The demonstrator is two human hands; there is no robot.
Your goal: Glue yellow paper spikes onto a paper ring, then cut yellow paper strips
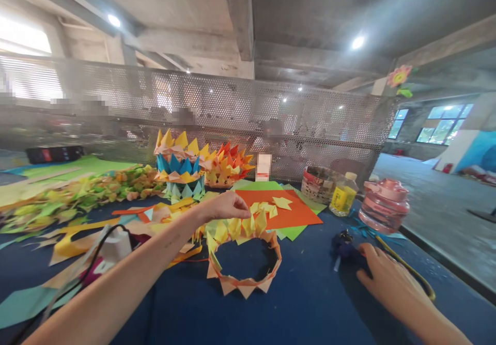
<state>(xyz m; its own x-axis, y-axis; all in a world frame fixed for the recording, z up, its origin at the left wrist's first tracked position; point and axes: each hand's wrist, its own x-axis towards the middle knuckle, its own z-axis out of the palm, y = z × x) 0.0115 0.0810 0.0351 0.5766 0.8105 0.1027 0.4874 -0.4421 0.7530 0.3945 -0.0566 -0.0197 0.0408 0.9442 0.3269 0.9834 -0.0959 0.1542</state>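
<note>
Left hand [228,205]: fingers drawn together, thumb and index close, just above the far rim of the paper crown; can't tell if a scrap is pinched between them. Right hand [383,272]: fingers closed around the back end of a dark tool [352,254], blurred, glue-gun-like by shape; its front end points toward the crown side, well apart from the ring. Paper crown [245,285] lies on the desk [302,309] between the two hands, a closed ring, peach points on the near side, yellow ones along the far side. Should be very light, springy folded paper, stiff along the creases but easy to crush or tear; not slippery. Best hold: a light pinch on the band between points, not on the tips; pressing the ring would likely make it oval. The tool looks heavier and rigid, so gripping by the handle seems right. Behind the ring, yellow paper pieces [282,202] lie on an orange sheet [306,213], with green sheets under it. Farther back, finished-looking crowns [178,167], stacked; folded green-yellow pieces [116,185] heaped left. Right side: woven basket [318,186], yellow-labelled bottle [343,195], pink jug [384,208], yellow hose-like cord [411,270] beside the right hand.
</note>
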